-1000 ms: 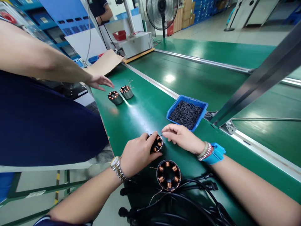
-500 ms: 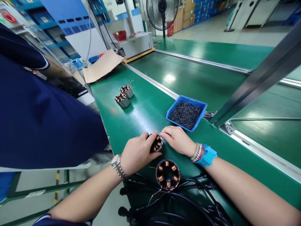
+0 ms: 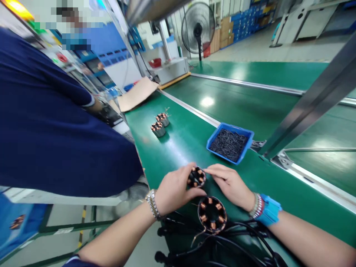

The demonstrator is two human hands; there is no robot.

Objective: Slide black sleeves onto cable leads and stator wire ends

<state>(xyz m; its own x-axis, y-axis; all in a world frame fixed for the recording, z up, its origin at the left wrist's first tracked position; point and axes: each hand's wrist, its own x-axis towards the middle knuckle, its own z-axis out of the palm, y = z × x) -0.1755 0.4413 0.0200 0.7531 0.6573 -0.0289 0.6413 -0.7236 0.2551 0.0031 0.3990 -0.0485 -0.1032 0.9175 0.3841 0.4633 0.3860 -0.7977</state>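
Note:
My left hand (image 3: 178,191) is closed around the near-left side of a motor stator (image 3: 197,177) with copper coils, resting on the green bench. My right hand (image 3: 230,185) is at the stator's right edge, fingers stretched toward its rim; it looks open, and I make out nothing in it. A second stator (image 3: 212,215), its copper wire ends trailing to the left, sits just nearer to me among black cables (image 3: 222,244). Farther up the bench stand two more stators, one (image 3: 158,129) in front of the other (image 3: 162,119).
A blue tray (image 3: 210,148) of short black tubes stands beyond my right hand. Right of it rises a slanted metal post (image 3: 308,100). A co-worker in dark blue (image 3: 63,137) is close on the left. A cardboard sheet (image 3: 139,94) lies at the bench's far end.
The view has shifted, so the bench appears farther right and lower. My right hand's fingers have loosened from a pinch to a more stretched shape. My left hand keeps its hold on the stator.

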